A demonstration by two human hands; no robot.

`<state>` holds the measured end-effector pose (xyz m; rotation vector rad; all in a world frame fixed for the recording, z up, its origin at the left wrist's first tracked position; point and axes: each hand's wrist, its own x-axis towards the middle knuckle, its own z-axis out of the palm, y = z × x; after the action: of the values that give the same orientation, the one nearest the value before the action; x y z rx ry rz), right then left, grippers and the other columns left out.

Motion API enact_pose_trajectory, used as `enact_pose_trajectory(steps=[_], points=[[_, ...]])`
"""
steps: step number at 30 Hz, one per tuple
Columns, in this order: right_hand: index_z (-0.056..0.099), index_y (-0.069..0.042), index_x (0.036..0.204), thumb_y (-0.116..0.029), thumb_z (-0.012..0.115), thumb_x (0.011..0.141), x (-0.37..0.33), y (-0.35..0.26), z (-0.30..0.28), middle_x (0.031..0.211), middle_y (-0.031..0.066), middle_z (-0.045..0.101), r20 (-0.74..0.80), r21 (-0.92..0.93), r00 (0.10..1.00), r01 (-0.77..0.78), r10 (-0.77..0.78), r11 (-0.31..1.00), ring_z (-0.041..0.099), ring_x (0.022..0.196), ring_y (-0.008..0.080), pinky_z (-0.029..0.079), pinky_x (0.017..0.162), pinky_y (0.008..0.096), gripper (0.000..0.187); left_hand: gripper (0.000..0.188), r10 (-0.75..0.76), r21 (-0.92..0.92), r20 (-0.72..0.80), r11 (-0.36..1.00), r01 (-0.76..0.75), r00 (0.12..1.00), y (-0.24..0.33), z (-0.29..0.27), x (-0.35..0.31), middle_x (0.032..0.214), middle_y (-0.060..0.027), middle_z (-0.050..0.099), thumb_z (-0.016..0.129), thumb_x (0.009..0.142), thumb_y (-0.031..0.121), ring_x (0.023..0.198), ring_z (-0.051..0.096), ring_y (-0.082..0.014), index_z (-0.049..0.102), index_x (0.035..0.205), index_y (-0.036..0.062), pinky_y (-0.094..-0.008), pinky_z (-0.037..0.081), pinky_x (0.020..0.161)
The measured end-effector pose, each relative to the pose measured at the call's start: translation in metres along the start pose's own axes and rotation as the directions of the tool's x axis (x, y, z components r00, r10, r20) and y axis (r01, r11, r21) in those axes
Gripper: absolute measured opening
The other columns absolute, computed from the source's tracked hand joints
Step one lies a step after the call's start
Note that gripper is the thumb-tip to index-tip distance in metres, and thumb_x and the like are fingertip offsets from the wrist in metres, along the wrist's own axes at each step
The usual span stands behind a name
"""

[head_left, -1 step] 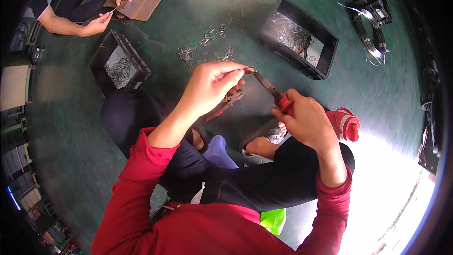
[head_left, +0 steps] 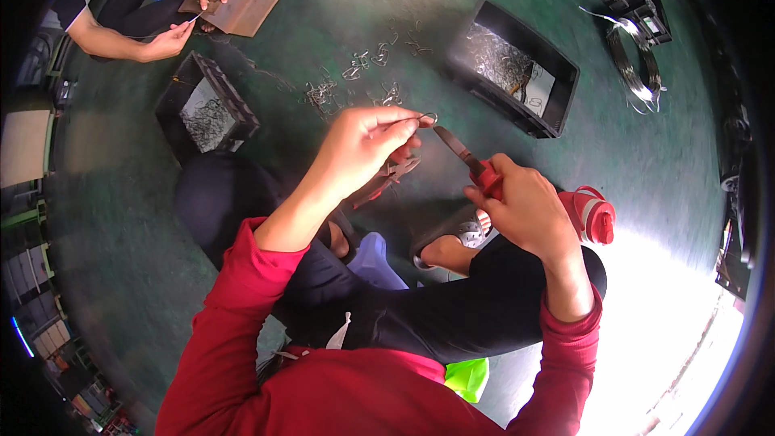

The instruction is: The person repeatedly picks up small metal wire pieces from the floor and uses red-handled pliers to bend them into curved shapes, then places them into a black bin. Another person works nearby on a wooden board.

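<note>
Green floor (head_left: 646,161), scattered wire bits; two black trays (head_left: 208,109); left hand (head_left: 363,141) pinches thin wire hook (head_left: 416,119); right hand (head_left: 521,210) grips red-handled pliers (head_left: 468,157), tip near hook; hook shape hard to resolve.

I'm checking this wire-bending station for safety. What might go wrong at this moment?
The left hand pinches a thin wire piece right at the tip of the pliers in the right hand, so a slip might nip the fingertips. The small piece might also spring loose. Bent wire bits lie scattered on the green floor close to the sandalled foot.
</note>
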<state>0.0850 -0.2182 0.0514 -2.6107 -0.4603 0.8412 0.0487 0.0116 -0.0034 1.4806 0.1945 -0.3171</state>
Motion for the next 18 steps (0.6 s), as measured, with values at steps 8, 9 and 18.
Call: enact_pose_trajectory(steps=[8, 9, 18], points=[[0.061, -0.001, 0.09, -0.03, 0.069, 0.082, -0.006, 0.01, -0.011, 0.075, 0.0207, 0.065, 0.044, -0.221, 0.999, 0.018, -0.009, 0.975, 0.064, 0.076, 0.0412, 0.048, 0.069, 0.0486, 0.03, 0.027, -0.141, -0.355, 0.091, 0.92, 0.164, 0.986, -0.003, -0.008, 0.011, 0.086, -0.0029, 0.066, 0.058, 0.096, 0.018, 0.076, 0.062, -0.0097, 0.066, 0.115, 0.0009, -0.0241, 0.051, 0.071], [0.062, -0.001, 0.089, -0.029, 0.067, 0.082, -0.007, 0.01, -0.01, 0.075, 0.0204, 0.066, 0.075, -0.264, 0.997, 0.048, -0.029, 0.963, 0.065, 0.075, 0.0394, 0.05, 0.068, 0.0468, 0.029, 0.027, -0.134, -0.339, 0.091, 0.927, 0.157, 0.987, -0.005, -0.009, 0.012, 0.087, -0.0033, 0.066, 0.058, 0.096, 0.018, 0.076, 0.062, -0.0097, 0.066, 0.115, 0.0009, -0.024, 0.051, 0.071], [0.063, 0.001, 0.079, -0.02, 0.065, 0.073, -0.019, 0.015, -0.005, 0.069, 0.0218, 0.065, 0.191, -0.357, 0.978, 0.147, -0.081, 0.922, 0.066, 0.068, 0.0384, 0.053, 0.064, 0.046, 0.022, 0.01, 0.106, 0.237, -0.149, 0.969, -0.068, 0.983, -0.023, 0.025, 0.09, 0.078, -0.0073, 0.069, 0.059, 0.091, 0.007, 0.073, 0.068, -0.0116, 0.062, 0.095, -0.0021, -0.0252, 0.054, 0.065]])
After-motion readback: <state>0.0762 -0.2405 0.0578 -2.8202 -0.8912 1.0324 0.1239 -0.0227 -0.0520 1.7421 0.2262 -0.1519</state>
